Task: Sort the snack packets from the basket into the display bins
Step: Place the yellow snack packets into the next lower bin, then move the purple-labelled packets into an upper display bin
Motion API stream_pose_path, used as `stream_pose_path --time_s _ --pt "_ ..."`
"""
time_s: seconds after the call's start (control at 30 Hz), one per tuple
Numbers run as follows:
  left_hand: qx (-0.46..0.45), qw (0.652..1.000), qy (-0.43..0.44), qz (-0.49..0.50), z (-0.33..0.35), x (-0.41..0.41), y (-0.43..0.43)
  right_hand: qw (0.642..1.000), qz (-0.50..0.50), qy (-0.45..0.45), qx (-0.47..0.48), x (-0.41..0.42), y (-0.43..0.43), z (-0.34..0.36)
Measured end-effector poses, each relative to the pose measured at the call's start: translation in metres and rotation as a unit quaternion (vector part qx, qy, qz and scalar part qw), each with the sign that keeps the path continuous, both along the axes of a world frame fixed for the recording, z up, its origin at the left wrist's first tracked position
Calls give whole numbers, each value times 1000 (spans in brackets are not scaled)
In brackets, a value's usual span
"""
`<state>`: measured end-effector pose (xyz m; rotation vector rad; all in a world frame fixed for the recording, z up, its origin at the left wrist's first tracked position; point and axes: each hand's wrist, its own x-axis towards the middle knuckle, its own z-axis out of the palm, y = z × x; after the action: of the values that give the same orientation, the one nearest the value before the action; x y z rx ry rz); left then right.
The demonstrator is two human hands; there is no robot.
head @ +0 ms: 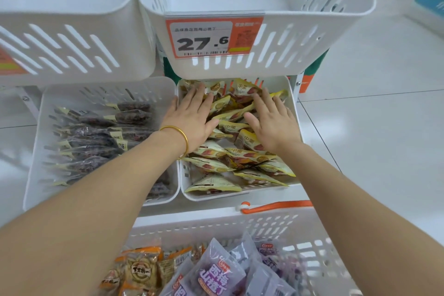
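Dark packets (101, 132) in left bin (33, 151), beside my left hand (192, 118). Left hand flat, fingers spread, pressing yellow packets (249, 138) in right bin (292, 94). My right hand (274, 122) flat, spread, same pile. Basket (240, 223) under my forearms holds purple packets (216, 274).

A white metal rack (298, 85) rises above a pale tiled floor (372, 127) and carries four white slotted plastic bins in two tiers. On the upper tier, the upper left bin (67, 50) and upper right bin (300, 38) sit side by side. The right one has an orange price label (206, 38) on its front wall. On the lower tier, set further forward, the lower left bin (33, 156) and lower right bin (211, 196) sit just beside each other. A blurred blue and white box (430, 5) is on the floor at far right.
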<state>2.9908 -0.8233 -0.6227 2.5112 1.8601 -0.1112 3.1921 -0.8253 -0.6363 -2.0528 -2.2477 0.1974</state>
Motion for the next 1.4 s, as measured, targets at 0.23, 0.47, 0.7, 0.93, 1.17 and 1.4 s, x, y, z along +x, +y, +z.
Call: stream_pose_path --time_s 0.23,0.47,0.7,0.93,1.17,1.4 --pt "60 992 -98 -48 23 -12 -65 982 -34 160 92 7 -37 29" --pt "82 988 -81 -103 42 -69 -186 932 3 341 124 -62 -166 57" --pt "60 993 1 -105 64 -136 -269 938 88 336 -11 -106 -245 50" --pt "-123 983 111 -84 42 -154 -302 950 123 232 -170 -110 -267 9" --pt "-155 985 62 -35 25 -172 -307 940 246 127 -201 -168 -264 -10" --pt "-173 984 28 13 21 -189 -320 913 347 -99 -192 -194 -266 -34"
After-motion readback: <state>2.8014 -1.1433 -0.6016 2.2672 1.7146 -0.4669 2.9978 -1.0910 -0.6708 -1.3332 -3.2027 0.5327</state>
